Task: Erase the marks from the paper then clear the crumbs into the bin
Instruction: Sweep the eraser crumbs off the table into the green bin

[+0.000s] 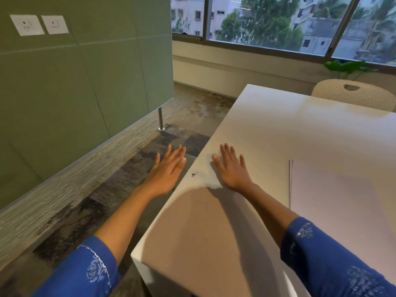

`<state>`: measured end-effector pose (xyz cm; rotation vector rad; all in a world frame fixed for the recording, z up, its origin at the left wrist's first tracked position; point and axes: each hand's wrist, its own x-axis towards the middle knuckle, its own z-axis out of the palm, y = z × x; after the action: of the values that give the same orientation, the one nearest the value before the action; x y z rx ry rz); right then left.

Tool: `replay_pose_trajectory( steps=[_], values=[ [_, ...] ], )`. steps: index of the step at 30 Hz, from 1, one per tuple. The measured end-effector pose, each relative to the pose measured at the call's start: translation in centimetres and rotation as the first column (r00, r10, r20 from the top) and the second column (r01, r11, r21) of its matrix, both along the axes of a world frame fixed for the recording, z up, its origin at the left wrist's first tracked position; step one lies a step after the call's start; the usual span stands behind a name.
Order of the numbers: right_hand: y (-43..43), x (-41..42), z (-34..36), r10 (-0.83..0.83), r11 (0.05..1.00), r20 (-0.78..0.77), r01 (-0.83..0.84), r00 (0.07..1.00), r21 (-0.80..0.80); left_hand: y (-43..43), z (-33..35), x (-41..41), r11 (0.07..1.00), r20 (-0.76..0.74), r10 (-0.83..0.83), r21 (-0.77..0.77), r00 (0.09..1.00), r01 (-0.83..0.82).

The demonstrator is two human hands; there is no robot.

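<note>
The erasing is judged to be finished: on the white sheet of paper (334, 202), lying at the right edge of the frame on the white rectangular table (278, 129), no marks can be made out on the part that shows. The clearing step is judged to be in hand. A small dark cluster of eraser crumbs (194, 174) lies at the centre of the frame, on the tabletop close to its left edge and well apart from the paper.

The right hand (232, 170) is laid flat on the table just right of the crumbs, with its fingers straight and spread and nothing gripped. The left hand (168, 170) is held out beyond the table edge, over the patterned floor, with its fingers straight, close together and empty; it is judged to be placed to catch the crumbs.

The crumbs are not yet off the table, and no bin is seen anywhere in the frame, so the carrying and tipping are left.

No brand, label or writing can be read; the two white wall sockets (39, 25) at the upper left carry none that is legible.
</note>
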<state>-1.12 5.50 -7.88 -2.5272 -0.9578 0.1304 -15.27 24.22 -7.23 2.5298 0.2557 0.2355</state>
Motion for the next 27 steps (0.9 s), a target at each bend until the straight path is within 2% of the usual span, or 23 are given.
replay_pose_trajectory(
  steps=[2, 5, 7, 10, 12, 15, 18, 22, 27],
  values=[
    [-0.5, 0.1, -0.6, -0.068, 0.996, -0.057, 0.065, 0.996, -0.055, 0.4, -0.2, 0.1, 1.0, 0.008, -0.01, -0.004, 1.0, 0.01],
    [0.1, -1.2, -1.3, -0.097, 0.984, -0.046, 0.089, 0.994, -0.151, 0.8, -0.8, 0.6, 1.0, 0.04, -0.028, -0.007, 0.999, 0.028],
    [1.3, -2.8, -1.4, -0.022, 0.995, -0.075, 0.015, 0.997, -0.097, 1.3, -1.2, 0.9, 0.999, 0.072, -0.041, -0.004, 0.997, 0.041],
    [3.4, -4.8, -0.7, 0.12, 0.987, -0.172, -0.1, 0.978, 0.122, 2.7, -1.8, 1.4, 0.996, 0.113, -0.086, -0.004, 0.99, 0.087],
    [5.0, -5.4, 0.1, 0.106, 0.966, -0.149, -0.067, 0.983, 0.249, 3.9, -1.9, 1.5, 0.993, 0.167, -0.108, -0.027, 0.98, 0.114],
    [7.4, -6.2, 1.9, 0.051, 0.94, -0.081, -0.02, 0.995, 0.339, 6.1, -1.6, 1.5, 0.986, 0.218, -0.116, -0.088, 0.969, 0.138],
    [10.5, -7.7, 2.9, 0.048, 0.924, -0.081, -0.013, 0.996, 0.383, 9.0, -1.3, 1.3, 0.98, 0.214, -0.153, -0.095, 0.965, 0.177],
    [15.7, -9.9, 2.6, 0.01, 0.933, -0.029, 0.001, 1.0, 0.36, 13.4, -1.3, 0.0, 0.963, 0.232, -0.174, -0.164, 0.957, 0.215],
    [21.1, -11.4, 1.5, -0.124, 0.939, -0.034, 0.128, 0.992, 0.32, 17.7, -1.6, -3.0, 0.956, 0.161, -0.135, -0.24, 0.978, 0.171]
  ],
)
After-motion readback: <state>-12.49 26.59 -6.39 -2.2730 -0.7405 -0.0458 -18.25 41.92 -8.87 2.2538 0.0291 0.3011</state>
